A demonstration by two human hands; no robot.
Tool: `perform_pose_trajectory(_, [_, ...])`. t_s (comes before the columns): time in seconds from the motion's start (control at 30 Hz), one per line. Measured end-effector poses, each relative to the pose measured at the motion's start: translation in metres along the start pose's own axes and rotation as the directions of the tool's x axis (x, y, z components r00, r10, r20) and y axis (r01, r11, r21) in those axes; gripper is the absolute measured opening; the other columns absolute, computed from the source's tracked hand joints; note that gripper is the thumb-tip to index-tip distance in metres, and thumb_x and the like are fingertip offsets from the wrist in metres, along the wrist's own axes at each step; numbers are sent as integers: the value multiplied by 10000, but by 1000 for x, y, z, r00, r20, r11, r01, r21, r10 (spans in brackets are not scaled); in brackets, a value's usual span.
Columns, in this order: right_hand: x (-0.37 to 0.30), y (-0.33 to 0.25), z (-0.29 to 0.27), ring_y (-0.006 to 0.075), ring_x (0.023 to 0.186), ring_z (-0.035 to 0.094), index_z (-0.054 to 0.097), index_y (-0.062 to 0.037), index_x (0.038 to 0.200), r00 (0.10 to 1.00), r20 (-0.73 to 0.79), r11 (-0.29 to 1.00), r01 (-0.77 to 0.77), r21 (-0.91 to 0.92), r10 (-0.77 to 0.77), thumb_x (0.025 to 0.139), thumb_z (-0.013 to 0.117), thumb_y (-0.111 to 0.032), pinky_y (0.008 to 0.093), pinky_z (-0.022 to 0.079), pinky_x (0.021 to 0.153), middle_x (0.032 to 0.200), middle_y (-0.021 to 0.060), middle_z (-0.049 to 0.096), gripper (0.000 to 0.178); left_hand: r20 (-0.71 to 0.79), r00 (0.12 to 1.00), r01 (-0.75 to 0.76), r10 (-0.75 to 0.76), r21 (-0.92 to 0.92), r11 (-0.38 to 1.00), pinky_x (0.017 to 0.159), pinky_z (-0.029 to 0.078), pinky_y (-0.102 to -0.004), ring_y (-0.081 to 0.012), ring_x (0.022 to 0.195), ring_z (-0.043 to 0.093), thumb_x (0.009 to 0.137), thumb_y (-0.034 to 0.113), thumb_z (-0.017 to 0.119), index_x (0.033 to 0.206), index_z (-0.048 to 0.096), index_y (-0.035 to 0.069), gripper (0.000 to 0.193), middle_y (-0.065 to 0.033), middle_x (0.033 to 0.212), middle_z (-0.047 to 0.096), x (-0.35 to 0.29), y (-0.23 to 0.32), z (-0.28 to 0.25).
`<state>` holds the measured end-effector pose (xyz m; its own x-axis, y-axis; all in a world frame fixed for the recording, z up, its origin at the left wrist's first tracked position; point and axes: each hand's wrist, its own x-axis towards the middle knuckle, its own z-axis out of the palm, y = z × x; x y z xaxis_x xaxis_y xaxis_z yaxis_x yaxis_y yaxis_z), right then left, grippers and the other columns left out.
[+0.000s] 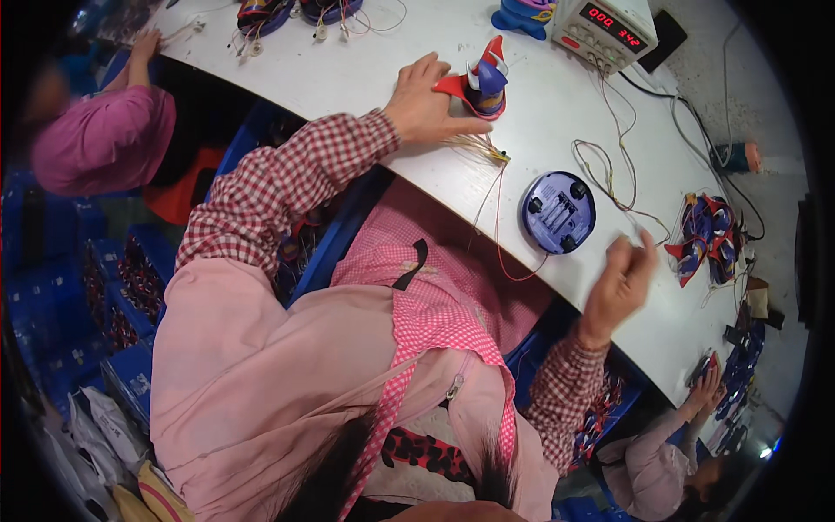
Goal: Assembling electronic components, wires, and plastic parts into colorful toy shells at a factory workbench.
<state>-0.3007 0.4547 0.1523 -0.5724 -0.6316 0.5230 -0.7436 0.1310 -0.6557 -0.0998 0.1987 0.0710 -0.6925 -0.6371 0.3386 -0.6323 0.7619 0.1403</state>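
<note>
My left hand [424, 106] rests on the white table with its fingers apart, beside a small red, purple and white toy part [487, 85] standing there. Whether it touches that part I cannot tell. Below its thumb lies a bundle of thin pale wires [480, 150]. To the right, a round purple toy base [557, 224] lies with its small black wheels upward, and a thin red wire runs from its edge. Just right of the base, my right hand [621, 283] is raised over the table's near edge, slightly blurred, fingers apart and holding nothing.
A power supply with a lit red display [606, 33] stands at the far right, its leads [609, 165] trailing across the table. A blue toy part [524, 17] sits beside it. More toy parts [709, 237] lie at right. Co-workers sit on both sides; blue crates [130, 374] stand at left.
</note>
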Motion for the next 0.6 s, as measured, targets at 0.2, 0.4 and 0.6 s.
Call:
perform_pose_trajectory(0.2, [37,-41,111,369,644,618,596,25,944,845,533,986,47,-163,48,868,574,-305,415,482,585,699,186,644,339,81,983,182,-164,-338,924,1041,171,-423,-323,1227,327,612,766,586,1099,604,-24,928,-214,1238,455,35,10,9])
perform_pose_trajectory(0.4, [36,-48,156,415,724,622,573,41,867,741,632,858,154,-490,228,842,584,-294,439,508,674,755,237,643,336,35,981,190,-193,-410,892,1009,202,-424,-279,1197,349,634,692,632,1106,599,32,812,-141,1197,494,38,9,15])
perform_pose_trajectory(0.6, [32,-24,150,385,719,626,559,53,950,835,542,968,49,-248,97,810,625,-221,433,498,664,772,207,644,315,172,977,191,-128,-424,885,1026,155,-391,-278,1219,327,629,667,640,1107,600,32,796,-132,1227,491,44,8,6])
